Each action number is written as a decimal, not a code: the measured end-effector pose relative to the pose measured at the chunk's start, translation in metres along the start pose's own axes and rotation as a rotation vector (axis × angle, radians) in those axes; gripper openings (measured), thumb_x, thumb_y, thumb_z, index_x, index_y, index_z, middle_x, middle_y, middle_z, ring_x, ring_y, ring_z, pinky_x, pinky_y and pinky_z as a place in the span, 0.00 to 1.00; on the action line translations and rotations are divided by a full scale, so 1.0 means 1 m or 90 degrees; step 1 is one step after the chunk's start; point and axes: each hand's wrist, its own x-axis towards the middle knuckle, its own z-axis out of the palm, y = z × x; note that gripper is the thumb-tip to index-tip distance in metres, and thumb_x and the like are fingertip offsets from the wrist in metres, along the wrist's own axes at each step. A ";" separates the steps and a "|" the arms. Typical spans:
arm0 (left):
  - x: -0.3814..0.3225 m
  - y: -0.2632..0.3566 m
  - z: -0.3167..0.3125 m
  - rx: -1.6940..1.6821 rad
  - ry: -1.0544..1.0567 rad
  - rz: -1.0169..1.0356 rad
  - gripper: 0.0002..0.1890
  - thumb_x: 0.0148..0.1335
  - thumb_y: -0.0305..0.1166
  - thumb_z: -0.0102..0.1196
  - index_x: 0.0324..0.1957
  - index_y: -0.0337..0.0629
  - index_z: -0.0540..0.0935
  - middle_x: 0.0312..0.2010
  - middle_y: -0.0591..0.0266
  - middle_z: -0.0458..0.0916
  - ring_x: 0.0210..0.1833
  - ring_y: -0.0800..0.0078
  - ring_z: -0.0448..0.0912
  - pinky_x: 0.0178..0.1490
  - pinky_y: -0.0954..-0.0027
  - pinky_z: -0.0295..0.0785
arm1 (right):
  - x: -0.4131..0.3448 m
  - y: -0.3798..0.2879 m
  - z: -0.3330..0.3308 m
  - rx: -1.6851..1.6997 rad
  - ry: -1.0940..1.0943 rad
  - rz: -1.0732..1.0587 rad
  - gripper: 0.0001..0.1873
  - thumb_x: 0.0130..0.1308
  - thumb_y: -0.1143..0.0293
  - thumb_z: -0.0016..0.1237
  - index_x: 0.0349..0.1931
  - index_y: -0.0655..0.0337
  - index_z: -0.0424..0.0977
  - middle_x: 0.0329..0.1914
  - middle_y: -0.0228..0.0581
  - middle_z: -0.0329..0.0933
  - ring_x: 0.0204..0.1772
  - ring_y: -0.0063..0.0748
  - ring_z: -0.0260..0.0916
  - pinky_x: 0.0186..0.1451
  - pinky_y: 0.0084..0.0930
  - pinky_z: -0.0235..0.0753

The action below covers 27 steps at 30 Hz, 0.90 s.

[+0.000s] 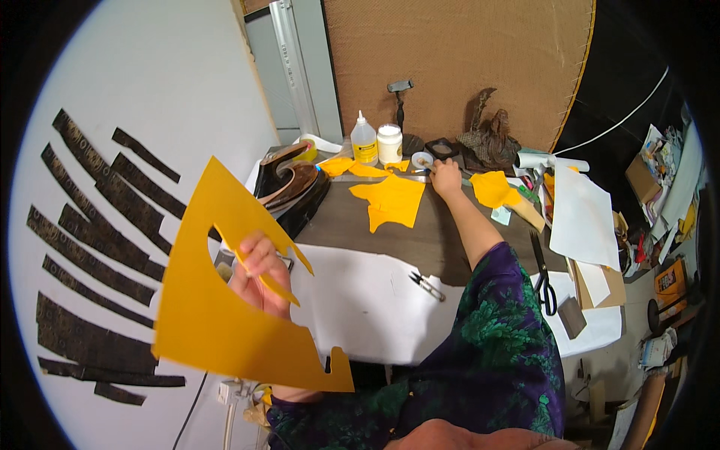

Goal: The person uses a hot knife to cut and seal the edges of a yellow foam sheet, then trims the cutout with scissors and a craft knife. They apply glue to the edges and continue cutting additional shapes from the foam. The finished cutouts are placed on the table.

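My left hand [260, 260] is raised at the left, its fingers shut on a large yellow sheet [188, 304] with curved cut-outs. The sheet stands tilted above the table's left side and hides part of the hand. My right arm stretches across to the back of the table. There my right hand [446, 175] is beside a small white dish [422, 160] and the light handle of a small tool [427, 165]; whether the fingers grip that handle is hard to see. Nearer to me lies a jagged yellow piece [394, 199] on the dark tabletop [337, 225].
At the back stand a squeeze bottle [364, 143], a white jar [390, 143] and a hammer [400, 90]. Thread snips [428, 288] lie on white paper [360, 304]. Black scissors [542, 275] rest at the right, past yellow scraps [490, 188]. Curved dark objects [289, 188] stand left.
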 end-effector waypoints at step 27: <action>0.124 0.003 -0.079 0.798 0.181 0.424 0.08 0.63 0.17 0.52 0.45 0.29 0.78 0.36 0.56 0.82 0.36 0.76 0.81 0.41 0.78 0.75 | 0.126 -0.083 -0.038 0.517 0.029 0.084 0.12 0.63 0.64 0.57 0.29 0.66 0.80 0.20 0.33 0.79 0.25 0.20 0.75 0.30 0.21 0.73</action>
